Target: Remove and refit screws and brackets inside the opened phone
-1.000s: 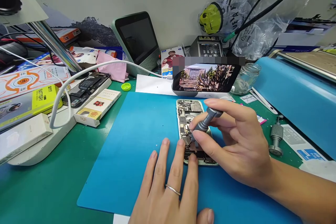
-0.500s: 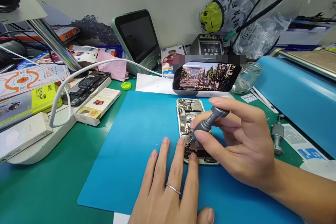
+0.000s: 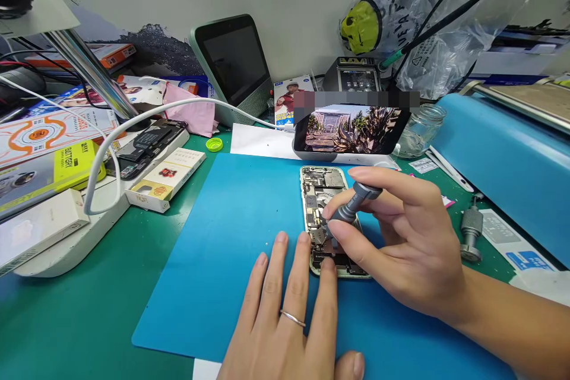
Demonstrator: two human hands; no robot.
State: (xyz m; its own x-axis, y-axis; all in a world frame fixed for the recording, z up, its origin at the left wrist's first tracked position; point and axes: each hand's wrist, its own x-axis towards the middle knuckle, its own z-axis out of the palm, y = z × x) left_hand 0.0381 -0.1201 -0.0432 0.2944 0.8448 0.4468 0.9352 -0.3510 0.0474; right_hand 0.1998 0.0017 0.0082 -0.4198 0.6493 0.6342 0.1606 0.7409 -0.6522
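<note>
An opened smartphone lies on the blue mat, its circuit boards and inner parts showing. My right hand grips a grey screwdriver between thumb and fingers, with the index finger on its end cap. The screwdriver leans over the middle of the phone; its tip is hard to make out behind the fingers. My left hand lies flat with fingers stretched out. Its fingertips rest at the phone's lower left edge, and a ring sits on one finger.
A lit phone playing video stands behind the mat. A second screwdriver and tweezers are at the right, near a glass jar. Boxes, a white cable, another opened phone and a green cap lie left.
My right hand and the screwdriver's top end have shifted slightly left, so the tool stands a little more upright. My left hand stays nearly in place. The video picture has changed.
</note>
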